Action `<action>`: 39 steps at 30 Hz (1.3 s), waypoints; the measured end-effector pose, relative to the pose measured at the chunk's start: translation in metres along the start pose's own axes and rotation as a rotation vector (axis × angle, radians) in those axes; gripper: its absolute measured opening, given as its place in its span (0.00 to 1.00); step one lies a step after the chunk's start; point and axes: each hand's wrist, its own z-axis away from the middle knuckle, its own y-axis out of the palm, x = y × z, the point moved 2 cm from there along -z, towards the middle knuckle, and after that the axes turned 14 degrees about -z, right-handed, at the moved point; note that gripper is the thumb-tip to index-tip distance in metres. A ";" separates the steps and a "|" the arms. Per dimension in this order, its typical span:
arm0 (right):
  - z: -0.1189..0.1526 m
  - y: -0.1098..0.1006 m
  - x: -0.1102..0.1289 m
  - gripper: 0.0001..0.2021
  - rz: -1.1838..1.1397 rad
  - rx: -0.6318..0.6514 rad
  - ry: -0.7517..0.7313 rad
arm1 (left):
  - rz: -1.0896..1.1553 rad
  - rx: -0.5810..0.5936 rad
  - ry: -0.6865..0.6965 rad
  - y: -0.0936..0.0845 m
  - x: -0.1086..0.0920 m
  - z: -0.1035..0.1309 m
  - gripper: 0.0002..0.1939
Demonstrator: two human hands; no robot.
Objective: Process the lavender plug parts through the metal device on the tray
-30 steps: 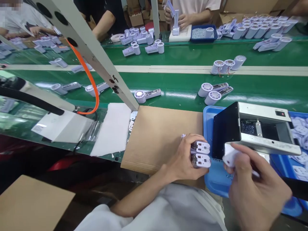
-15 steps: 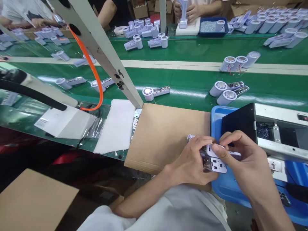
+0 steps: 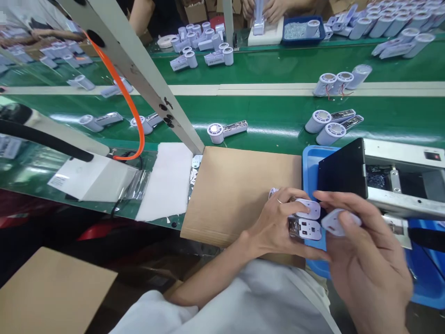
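Lifted clear of the stack, right hand (image 3: pixel 368 264) fingers pinch one white cover (image 3: pixel 334 221); left hand (image 3: pixel 278 227) grips two units (image 3: pixel 306 220).

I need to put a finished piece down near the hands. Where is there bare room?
The cardboard sheet is bare between the white foam pad and the blue tray. The green belt has open stretches around the lone fan. It is crowded where the left hand and right hand meet by the metal fixture.
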 end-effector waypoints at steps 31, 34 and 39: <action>0.010 -0.032 -0.005 0.07 0.106 0.232 -0.034 | -0.159 -0.075 0.063 0.015 -0.005 0.003 0.44; 0.000 -0.044 0.006 0.06 0.269 0.266 -0.005 | -0.173 -0.063 0.085 0.011 -0.010 0.001 0.41; 0.003 -0.041 0.022 0.10 0.433 0.281 0.002 | -0.159 -0.084 0.145 0.007 -0.016 -0.004 0.38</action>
